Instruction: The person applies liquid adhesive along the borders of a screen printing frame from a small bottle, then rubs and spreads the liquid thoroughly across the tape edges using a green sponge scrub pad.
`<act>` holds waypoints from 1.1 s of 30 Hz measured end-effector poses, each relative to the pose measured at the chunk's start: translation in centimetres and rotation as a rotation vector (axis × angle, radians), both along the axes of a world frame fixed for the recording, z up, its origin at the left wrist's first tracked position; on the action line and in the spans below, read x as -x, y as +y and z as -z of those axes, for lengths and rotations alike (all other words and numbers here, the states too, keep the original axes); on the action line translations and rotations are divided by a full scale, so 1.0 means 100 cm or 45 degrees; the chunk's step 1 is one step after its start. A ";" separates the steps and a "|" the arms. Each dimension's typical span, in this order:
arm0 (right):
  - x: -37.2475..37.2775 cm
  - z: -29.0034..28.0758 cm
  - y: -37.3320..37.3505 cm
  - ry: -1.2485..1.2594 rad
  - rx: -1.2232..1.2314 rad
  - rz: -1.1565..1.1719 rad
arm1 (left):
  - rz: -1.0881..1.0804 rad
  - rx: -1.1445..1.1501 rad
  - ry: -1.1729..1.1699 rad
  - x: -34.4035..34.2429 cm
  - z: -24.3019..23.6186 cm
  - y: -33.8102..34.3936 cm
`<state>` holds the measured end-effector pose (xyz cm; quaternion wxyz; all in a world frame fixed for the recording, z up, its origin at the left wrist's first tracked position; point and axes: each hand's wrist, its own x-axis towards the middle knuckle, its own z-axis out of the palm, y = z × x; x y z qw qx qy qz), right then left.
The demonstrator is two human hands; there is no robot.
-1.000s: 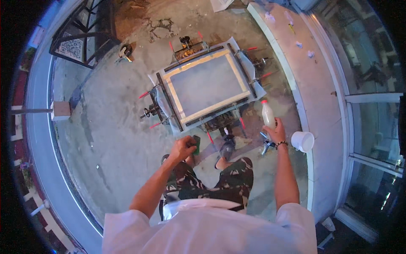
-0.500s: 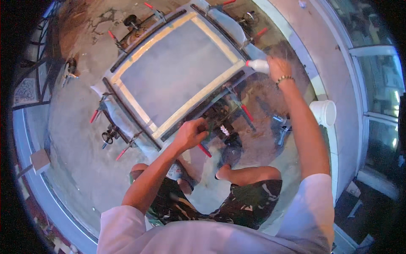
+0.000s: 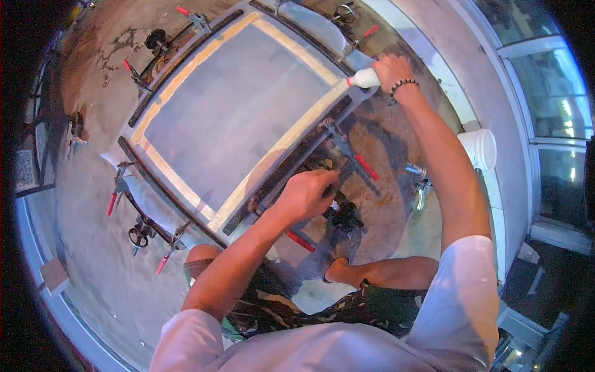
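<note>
My right hand (image 3: 390,71) grips a white bottle (image 3: 362,79) with a red tip, tilted nearly horizontal, its tip at the right corner of the taped border. Below it spreads a pale grey mesh sheet (image 3: 220,111), edged with yellowish tape (image 3: 297,130) and held by dark bars (image 3: 167,183) and red-handled clamps (image 3: 365,164). My left hand (image 3: 310,192) is curled above the near edge, round a green flat piece that is mostly hidden by my fingers.
A white bucket (image 3: 480,149) stands at right beside a pale ledge (image 3: 446,62) and glass panels. Metal fittings (image 3: 418,183) lie beside my right arm. A small block (image 3: 54,274) and a dark metal framework (image 3: 31,142) are at left. My bent legs are below.
My right hand has raised and tipped the bottle from upright beside the bucket to the corner of the taped border. My left hand has moved forward and right. The view has come closer.
</note>
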<state>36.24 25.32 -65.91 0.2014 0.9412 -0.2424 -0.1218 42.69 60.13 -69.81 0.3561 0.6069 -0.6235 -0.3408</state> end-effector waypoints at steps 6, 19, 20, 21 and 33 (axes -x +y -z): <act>-0.012 0.000 -0.001 0.010 0.059 -0.027 | 0.073 0.100 -0.060 0.021 0.010 -0.010; -0.018 0.021 -0.014 0.065 0.134 -0.054 | 0.105 0.154 -0.077 0.048 0.009 -0.024; -0.019 0.020 -0.014 0.068 0.145 -0.074 | 0.108 0.159 -0.079 0.051 0.011 -0.024; -0.020 0.019 -0.014 0.080 0.140 -0.075 | 0.111 0.163 -0.081 0.054 0.012 -0.023; -0.016 0.015 -0.021 0.054 0.127 -0.054 | 0.136 0.161 -0.159 0.063 0.005 -0.021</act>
